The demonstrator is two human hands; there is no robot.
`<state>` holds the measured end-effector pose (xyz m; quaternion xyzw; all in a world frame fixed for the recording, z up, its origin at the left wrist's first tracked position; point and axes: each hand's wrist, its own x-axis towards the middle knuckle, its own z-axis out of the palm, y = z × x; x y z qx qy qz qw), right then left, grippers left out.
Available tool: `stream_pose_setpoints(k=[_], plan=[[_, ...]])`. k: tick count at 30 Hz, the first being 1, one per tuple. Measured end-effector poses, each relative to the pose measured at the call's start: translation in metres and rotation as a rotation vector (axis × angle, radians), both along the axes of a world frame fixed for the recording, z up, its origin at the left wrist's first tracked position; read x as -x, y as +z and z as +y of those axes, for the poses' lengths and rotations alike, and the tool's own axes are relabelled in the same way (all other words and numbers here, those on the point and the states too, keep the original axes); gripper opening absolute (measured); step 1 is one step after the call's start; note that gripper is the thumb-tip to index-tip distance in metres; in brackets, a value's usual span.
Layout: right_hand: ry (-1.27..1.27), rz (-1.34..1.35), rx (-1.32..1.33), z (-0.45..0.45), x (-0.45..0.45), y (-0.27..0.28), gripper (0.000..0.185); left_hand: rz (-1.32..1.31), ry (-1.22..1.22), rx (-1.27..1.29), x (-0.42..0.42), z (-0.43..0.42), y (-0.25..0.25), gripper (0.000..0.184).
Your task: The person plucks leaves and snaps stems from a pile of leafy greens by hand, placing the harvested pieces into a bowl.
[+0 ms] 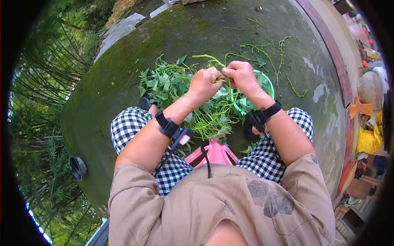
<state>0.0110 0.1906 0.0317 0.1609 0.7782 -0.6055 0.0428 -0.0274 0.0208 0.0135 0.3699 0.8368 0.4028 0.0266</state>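
Note:
My left hand (205,85) and my right hand (241,78) are close together above a pile of leafy green vines (163,84). The fingers of both are closed in a pinch on a green vine stem (210,58), whose bare end sticks out up and to the left. Part of the stem is hidden behind the fingers. Under my right wrist stands a round basket with a light green rim (269,84), with leaves in it. The vine heap spreads between my feet, many stems pointing toward me.
Several loose stems (280,57) lie on the mossy concrete ground (123,78) beyond the basket. A pink plastic stool (214,152) is beneath me. At far left sits a dark pot-like container (77,168) beside dense plants. Household clutter and a yellow bag (368,140) line the right edge.

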Motion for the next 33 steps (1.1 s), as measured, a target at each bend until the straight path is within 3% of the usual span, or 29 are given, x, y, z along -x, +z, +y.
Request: stream_pose_setpoints(k=[6,9,12,17,30,33], plan=[[0.015,0.06,-0.066,-0.01,-0.007,-0.002,0.022,0.054,0.031,-0.025,-0.014,0.004,-0.003,0.015],[-0.024,0.11,-0.039,-0.015,-0.008,-0.001,0.021,-0.003,0.128,-0.182,-0.018,0.006,-0.001,0.012],[-0.081,0.122,0.033,-0.023,-0.009,0.008,0.021,-0.624,0.336,-0.33,-0.012,0.003,-0.003,0.009],[-0.106,0.062,0.126,-0.021,-0.009,0.009,0.02,-1.146,0.531,-0.721,0.006,-0.003,0.006,0.008],[-0.201,-0.079,0.344,0.064,-0.018,-0.006,0.02,-0.962,0.761,-1.03,0.073,-0.092,0.012,0.012],[-0.196,-0.097,0.326,0.066,-0.02,-0.009,0.019,-0.902,0.717,-0.971,0.074,-0.103,0.019,0.013]])
